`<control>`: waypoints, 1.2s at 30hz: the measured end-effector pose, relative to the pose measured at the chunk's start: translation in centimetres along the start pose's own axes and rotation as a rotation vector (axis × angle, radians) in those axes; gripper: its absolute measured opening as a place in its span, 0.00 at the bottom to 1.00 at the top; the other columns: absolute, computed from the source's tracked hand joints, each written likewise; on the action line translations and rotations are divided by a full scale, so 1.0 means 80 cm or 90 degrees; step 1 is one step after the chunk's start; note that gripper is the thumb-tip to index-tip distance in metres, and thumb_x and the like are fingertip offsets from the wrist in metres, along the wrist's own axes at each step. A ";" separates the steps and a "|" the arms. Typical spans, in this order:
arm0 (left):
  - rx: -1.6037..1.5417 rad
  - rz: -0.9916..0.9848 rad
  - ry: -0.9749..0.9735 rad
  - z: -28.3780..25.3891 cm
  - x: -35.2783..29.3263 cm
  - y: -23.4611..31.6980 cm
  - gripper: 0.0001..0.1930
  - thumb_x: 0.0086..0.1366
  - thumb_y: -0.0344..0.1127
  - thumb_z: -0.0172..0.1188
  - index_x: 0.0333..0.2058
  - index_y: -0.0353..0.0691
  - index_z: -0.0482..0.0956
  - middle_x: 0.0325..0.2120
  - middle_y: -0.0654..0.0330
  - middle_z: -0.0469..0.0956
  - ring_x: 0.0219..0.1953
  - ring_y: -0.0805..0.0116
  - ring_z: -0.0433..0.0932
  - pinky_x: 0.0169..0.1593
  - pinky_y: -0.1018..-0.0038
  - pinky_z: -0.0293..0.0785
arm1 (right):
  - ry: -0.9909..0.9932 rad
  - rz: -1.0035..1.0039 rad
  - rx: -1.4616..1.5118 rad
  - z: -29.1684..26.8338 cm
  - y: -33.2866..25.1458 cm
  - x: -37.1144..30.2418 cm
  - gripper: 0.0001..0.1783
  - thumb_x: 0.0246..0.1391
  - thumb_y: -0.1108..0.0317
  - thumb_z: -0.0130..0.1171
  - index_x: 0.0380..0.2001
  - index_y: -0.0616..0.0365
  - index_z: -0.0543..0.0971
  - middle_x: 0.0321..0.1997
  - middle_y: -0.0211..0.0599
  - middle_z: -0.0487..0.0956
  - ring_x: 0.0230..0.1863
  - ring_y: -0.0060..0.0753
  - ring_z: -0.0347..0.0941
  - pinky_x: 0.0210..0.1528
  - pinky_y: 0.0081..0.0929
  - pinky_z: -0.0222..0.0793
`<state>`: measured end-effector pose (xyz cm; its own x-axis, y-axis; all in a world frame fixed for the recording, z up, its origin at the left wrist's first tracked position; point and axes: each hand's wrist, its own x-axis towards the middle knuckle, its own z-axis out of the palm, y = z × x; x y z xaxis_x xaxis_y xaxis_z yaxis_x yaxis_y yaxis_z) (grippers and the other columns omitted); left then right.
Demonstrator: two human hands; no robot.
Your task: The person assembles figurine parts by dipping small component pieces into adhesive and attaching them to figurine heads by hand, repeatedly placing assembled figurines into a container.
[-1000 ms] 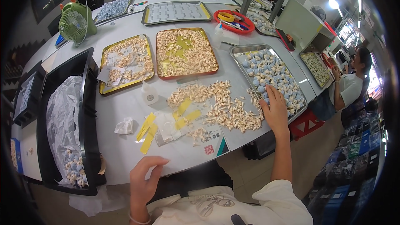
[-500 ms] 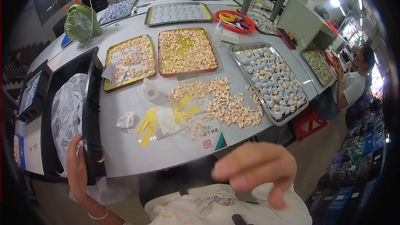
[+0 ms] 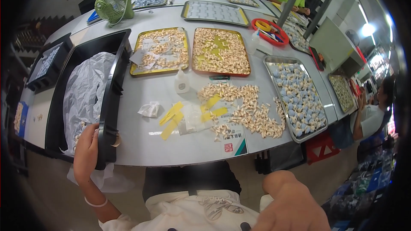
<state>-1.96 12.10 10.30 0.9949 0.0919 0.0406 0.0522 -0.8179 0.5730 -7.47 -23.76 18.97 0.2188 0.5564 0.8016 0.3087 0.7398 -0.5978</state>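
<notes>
Black crate (image 3: 113, 83), one white liner (image 3: 87, 83), left fingers (image 3: 91, 135) at rim, right hand (image 3: 295, 207), both grips unclear

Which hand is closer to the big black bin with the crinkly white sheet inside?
Left. The left hand is at the near end of the black bin. The right hand is well to the bin's right, apart from it.
</notes>
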 end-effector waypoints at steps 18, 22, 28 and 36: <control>0.174 -0.109 0.029 0.000 -0.009 -0.005 0.15 0.63 0.38 0.49 0.47 0.43 0.72 0.44 0.55 0.72 0.45 0.58 0.72 0.50 0.66 0.66 | 0.015 0.102 0.092 -0.003 -0.012 0.005 0.31 0.64 0.48 0.31 0.61 0.59 0.61 0.55 0.61 0.69 0.56 0.60 0.66 0.58 0.52 0.57; 0.192 -0.100 0.028 -0.002 -0.007 0.003 0.16 0.62 0.39 0.49 0.47 0.43 0.72 0.44 0.55 0.72 0.45 0.58 0.71 0.50 0.66 0.66 | 0.037 0.107 0.060 -0.001 -0.025 0.005 0.31 0.64 0.48 0.31 0.60 0.59 0.61 0.55 0.61 0.69 0.56 0.60 0.66 0.57 0.52 0.58; 0.162 -0.131 0.021 -0.004 0.002 0.004 0.15 0.62 0.37 0.50 0.47 0.43 0.72 0.41 0.54 0.72 0.44 0.55 0.70 0.49 0.64 0.66 | 0.044 0.066 0.032 -0.011 -0.027 0.001 0.31 0.64 0.48 0.32 0.60 0.59 0.61 0.54 0.61 0.69 0.55 0.59 0.66 0.57 0.52 0.58; 0.216 -0.130 0.026 0.003 -0.001 0.008 0.15 0.61 0.40 0.52 0.46 0.46 0.74 0.38 0.52 0.74 0.45 0.54 0.71 0.50 0.62 0.66 | -0.064 -0.014 0.038 -0.036 -0.025 0.011 0.30 0.64 0.48 0.32 0.59 0.59 0.62 0.54 0.61 0.69 0.55 0.59 0.67 0.56 0.51 0.59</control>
<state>-1.99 11.43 10.42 0.9571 0.2894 -0.0100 0.2813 -0.9208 0.2701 -5.24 -25.87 20.90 0.1173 0.5735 0.8108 0.2559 0.7714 -0.5826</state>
